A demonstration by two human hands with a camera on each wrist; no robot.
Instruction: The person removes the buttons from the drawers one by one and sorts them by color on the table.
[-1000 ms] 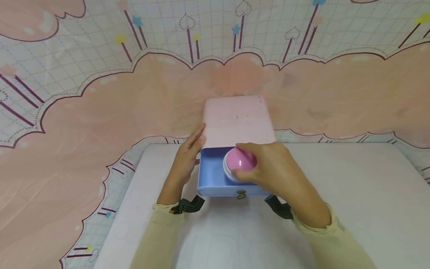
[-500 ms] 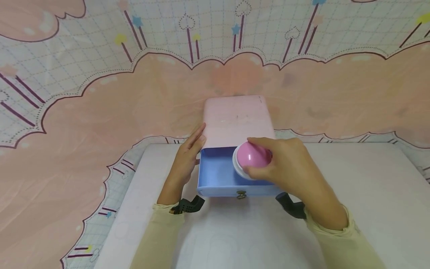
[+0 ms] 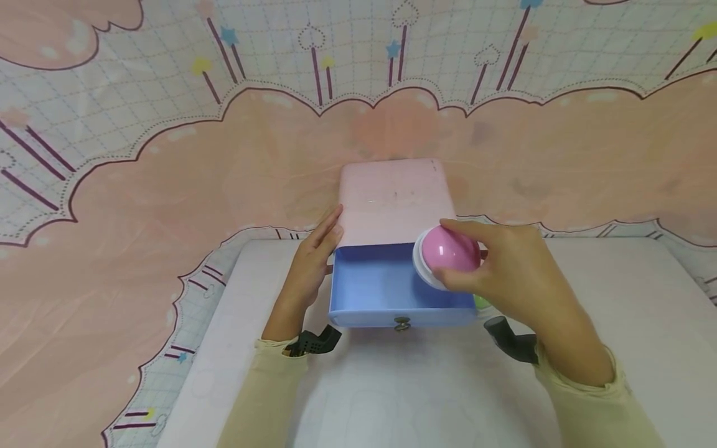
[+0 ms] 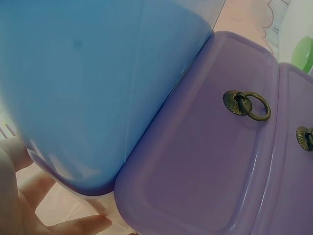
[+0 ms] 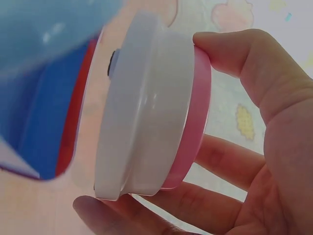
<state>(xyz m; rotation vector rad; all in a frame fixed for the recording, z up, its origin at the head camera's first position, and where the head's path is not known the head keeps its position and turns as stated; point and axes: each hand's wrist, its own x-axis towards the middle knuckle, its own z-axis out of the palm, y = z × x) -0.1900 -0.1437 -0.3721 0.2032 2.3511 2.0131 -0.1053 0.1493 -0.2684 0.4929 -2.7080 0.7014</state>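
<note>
My right hand [image 3: 512, 267] grips a round thing with a glossy pink domed top and a white body [image 3: 448, 252], held over the right end of the drawer. Seen edge-on in the right wrist view, its white base [image 5: 142, 107] is wide, with a small dark-edged knob on it; the thumb and fingers pinch round the rim. A light blue drawer [image 3: 370, 283] stands pulled out of a small pink-topped cabinet [image 3: 394, 199]. My left hand [image 3: 313, 261] rests with extended fingers along the cabinet's left side. Nothing shows inside the visible part of the drawer.
Below the blue drawer, the left wrist view shows purple drawers [image 4: 205, 137] with brass ring pulls [image 4: 247, 104]. Something green [image 3: 480, 302] shows beside the cabinet's right side, partly hidden by my right hand. The white table [image 3: 392, 392] meets a patterned cloth behind.
My right hand has carried the pink-and-white round thing from inside the blue drawer up and to the right. The green thing has come into sight. My left hand has stayed still.
</note>
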